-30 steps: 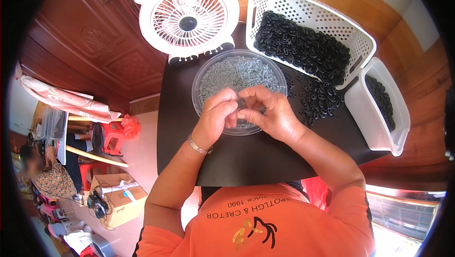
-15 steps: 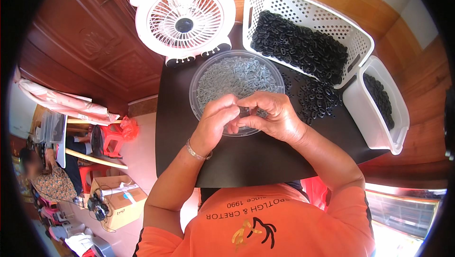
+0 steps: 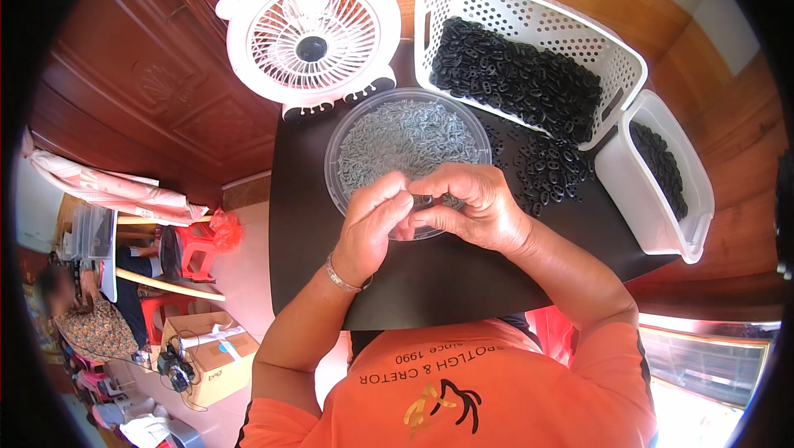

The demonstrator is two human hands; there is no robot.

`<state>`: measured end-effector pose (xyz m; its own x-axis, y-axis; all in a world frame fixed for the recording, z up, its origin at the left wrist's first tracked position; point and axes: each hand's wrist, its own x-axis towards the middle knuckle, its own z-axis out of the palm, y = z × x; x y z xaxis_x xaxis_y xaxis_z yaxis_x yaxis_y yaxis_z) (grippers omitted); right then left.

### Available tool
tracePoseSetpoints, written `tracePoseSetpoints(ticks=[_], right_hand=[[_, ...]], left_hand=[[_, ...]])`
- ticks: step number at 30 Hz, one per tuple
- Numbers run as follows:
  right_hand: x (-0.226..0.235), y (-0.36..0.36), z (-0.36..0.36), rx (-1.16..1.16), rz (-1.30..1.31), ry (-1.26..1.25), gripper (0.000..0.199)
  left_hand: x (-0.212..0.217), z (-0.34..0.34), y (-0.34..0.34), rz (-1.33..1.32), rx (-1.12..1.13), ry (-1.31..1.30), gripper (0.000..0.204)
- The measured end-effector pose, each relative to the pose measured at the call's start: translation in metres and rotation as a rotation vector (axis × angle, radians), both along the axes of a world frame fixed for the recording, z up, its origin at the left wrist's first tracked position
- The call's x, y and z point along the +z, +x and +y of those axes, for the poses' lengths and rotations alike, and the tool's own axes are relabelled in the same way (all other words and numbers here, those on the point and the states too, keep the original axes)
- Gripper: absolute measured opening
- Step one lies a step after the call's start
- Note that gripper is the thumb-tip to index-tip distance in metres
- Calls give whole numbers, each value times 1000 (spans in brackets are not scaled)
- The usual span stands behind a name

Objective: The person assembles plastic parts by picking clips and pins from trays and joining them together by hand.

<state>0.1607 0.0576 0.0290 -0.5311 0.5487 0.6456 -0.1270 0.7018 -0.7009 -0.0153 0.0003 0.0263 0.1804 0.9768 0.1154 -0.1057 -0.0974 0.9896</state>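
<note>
From where I stand, both hands work over the near rim of a round clear tub, which sits left of the middle of the dark tabletop, heaped with small grey pieces. The left hand has its fingers curled in together; the right hand arches thumb and forefinger toward them, their tips a little apart. Something small and dark seems to sit between the two hands, but the fingers hide most of it, so I cannot tell what it is or which hand is pinching it.

I'd steady it with the left hand and let only the right thumb and forefinger do the fine work, squaring the piece up before pressing. Staying above the tub seems wise, as a slip would likely land there and not roll off the near edge.

Loose black pieces lie between the tub and the tabletop's right edge, within easy reach of the right hand. More fill the white perforated basket by the far right corner and the white bin along the right edge; keep the right elbow clear of that bin.
</note>
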Motion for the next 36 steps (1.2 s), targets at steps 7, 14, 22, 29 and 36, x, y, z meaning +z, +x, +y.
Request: tracePoseSetpoints(ticks=[7,14,22,29,36], right_hand=[[4,0,-2,86,-1,-93,28],[13,0,-7,-33,-72,22,16],[19,16,11,-252,-65,65,25],[95,126,40,-1300,55,233,19],[87,158,51,-1386,19,318,15]], left_hand=[[3,-3,8,-48,59,-9,32],[0,-6,14,-128,81,-41,26],[-4,-2,15,-38,165,21,22],[-5,6,8,122,232,123,15],[-11,11,5,160,237,145,16]])
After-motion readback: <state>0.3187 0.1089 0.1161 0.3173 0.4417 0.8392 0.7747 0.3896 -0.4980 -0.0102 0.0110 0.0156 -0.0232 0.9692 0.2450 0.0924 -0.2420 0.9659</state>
